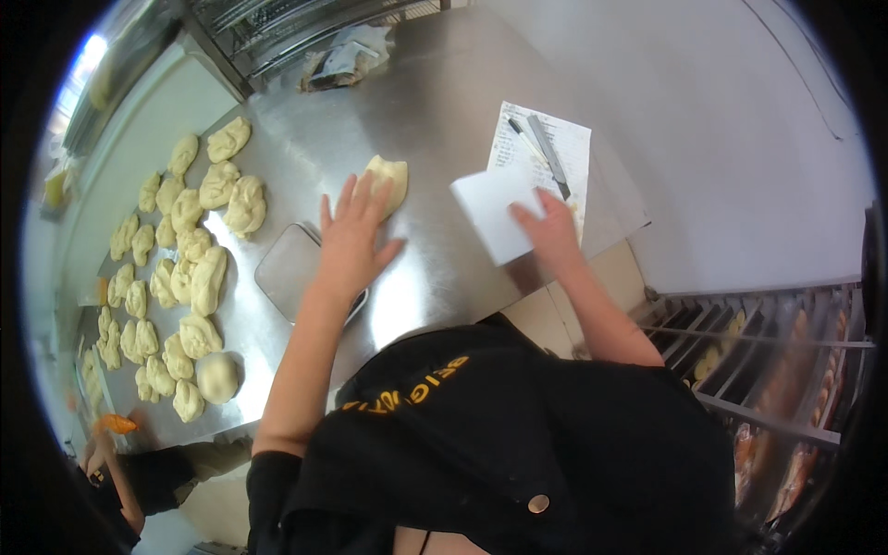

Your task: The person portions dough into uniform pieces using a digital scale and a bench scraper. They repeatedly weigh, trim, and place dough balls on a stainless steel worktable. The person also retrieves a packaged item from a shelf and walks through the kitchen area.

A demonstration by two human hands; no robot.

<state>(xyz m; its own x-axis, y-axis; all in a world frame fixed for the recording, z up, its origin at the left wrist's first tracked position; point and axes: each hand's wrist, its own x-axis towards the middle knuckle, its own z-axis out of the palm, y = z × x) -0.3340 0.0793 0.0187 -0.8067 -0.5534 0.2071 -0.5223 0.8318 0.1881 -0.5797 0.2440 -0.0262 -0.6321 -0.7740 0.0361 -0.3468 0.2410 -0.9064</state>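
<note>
My left hand (354,236) is spread flat, its fingertips over a flattish piece of pale dough (392,182) on the stainless steel table (437,277). Whether the palm presses on anything cannot be told. Below that hand and wrist, partly hidden, lies a kitchen scale with a square metal platform (288,270). Between thumb and fingers, my right hand (555,232) grips what looks like a white plastic dough scraper (496,211). The scraper overlaps a sheet of paper (579,149) bearing writing. On the paper rest a pen (527,139) and a slim grey tool (544,146), perhaps a cutter.
Many dough lumps (208,281) cover the table's left side, beside one smooth dough ball (217,378). A crumpled bag (347,59) lies at the back near a metal rack (270,35). Another person (152,479) stands lower left. Bread fills a tray rack (770,374) at right.
</note>
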